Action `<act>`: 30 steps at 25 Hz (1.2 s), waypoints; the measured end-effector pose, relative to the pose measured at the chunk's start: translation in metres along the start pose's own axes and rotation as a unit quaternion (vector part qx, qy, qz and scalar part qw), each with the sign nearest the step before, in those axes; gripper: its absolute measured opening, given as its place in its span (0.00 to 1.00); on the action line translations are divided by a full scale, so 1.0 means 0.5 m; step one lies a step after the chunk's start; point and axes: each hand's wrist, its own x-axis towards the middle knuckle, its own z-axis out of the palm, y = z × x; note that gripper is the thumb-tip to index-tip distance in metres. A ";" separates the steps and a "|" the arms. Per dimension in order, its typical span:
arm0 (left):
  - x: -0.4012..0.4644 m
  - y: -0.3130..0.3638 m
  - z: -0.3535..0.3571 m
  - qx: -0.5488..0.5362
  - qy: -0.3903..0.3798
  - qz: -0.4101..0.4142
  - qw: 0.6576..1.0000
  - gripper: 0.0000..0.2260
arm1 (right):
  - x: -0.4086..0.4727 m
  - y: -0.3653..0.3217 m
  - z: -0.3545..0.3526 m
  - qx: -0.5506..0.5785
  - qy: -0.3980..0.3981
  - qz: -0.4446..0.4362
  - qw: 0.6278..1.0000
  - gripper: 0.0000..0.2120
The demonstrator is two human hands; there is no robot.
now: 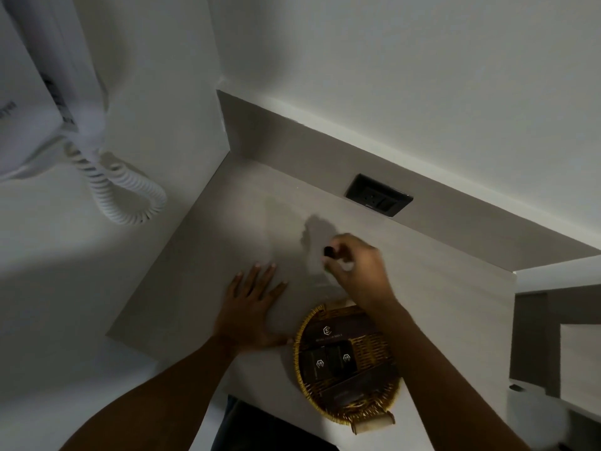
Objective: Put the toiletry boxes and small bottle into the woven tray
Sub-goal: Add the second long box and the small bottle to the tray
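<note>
A round woven tray sits on the pale counter near its front edge. Several dark toiletry boxes with white logos lie inside it. My right hand hovers above the counter just beyond the tray, shut on a small bottle whose dark cap sticks out between thumb and fingers; most of the bottle is hidden in the fist. My left hand lies flat on the counter to the left of the tray, fingers spread, holding nothing.
A black wall socket sits in the grey backsplash behind my hands. A white wall-mounted dryer with a coiled cord hangs at the left. A lower shelf adjoins the counter on the right.
</note>
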 end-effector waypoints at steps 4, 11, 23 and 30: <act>0.002 0.003 -0.003 0.013 0.002 0.001 1.000 0.52 | -0.194 0.058 -0.110 0.046 0.079 0.058 0.994 0.18; 0.000 0.002 -0.002 0.014 0.005 0.005 1.000 0.53 | -0.311 0.101 -0.012 -0.208 -0.006 0.166 0.964 0.13; -0.003 0.010 -0.027 0.027 -0.046 0.005 0.999 0.55 | -0.385 0.122 -0.030 -0.185 0.121 0.196 0.956 0.16; 0.054 0.115 -0.114 -0.130 -0.014 -0.009 0.991 0.38 | -0.531 0.073 0.078 0.266 0.166 0.551 0.773 0.13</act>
